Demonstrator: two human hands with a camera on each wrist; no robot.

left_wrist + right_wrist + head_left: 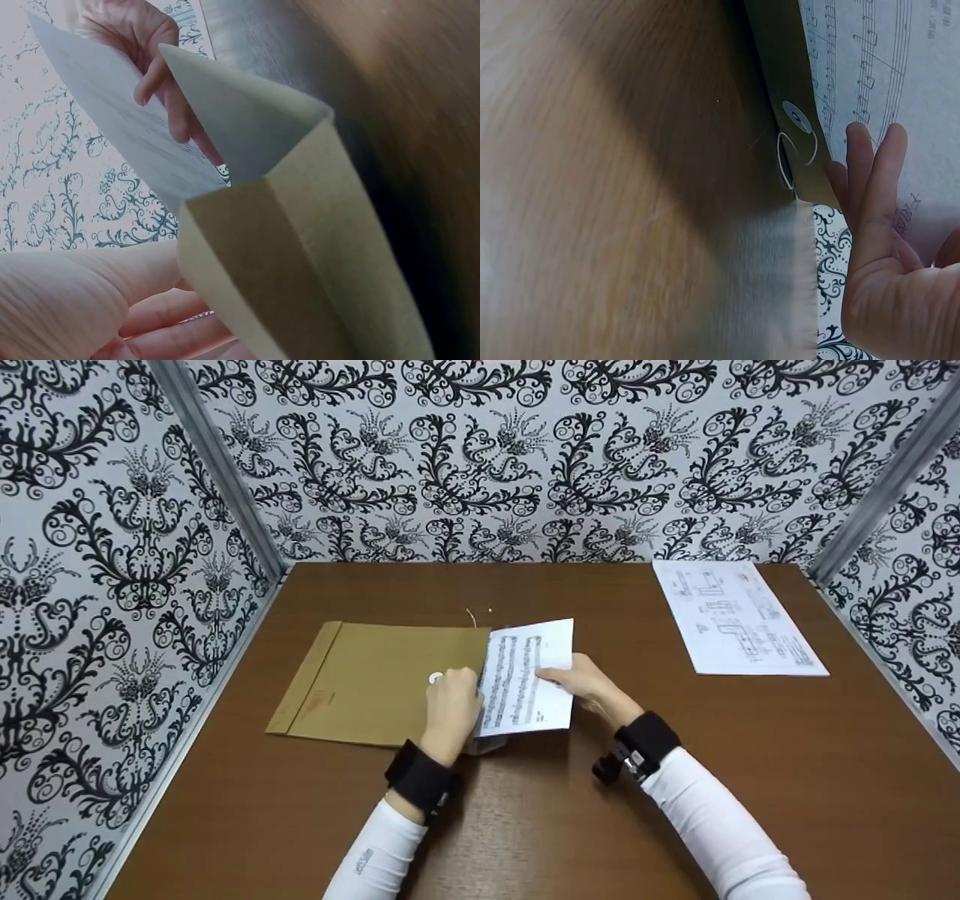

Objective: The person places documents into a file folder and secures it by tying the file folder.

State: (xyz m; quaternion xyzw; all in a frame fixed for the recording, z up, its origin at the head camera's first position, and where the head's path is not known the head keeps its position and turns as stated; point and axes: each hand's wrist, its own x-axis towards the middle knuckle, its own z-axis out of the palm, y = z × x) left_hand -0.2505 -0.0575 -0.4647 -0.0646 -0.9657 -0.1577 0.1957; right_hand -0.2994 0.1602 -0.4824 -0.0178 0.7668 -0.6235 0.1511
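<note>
A large brown kraft envelope (382, 675) lies on the table, its mouth facing right. My left hand (452, 705) grips the upper layer at the mouth, and in the left wrist view the gusseted side (277, 247) gapes. Sheet music (517, 682), printed with staves, sticks out of the mouth; its left part is hidden inside. My right hand (586, 681) pinches the sheets near their outer edge, thumb on top and fingers (881, 172) underneath. In the right wrist view a white round string button (796, 116) with a loop of string shows on the envelope's flap.
White sheets with technical drawings (739, 619) lie at the back right of the brown table (525, 817). Patterned panels (480, 457) stand along the back and sides. A thin string end (471, 617) pokes out behind the envelope.
</note>
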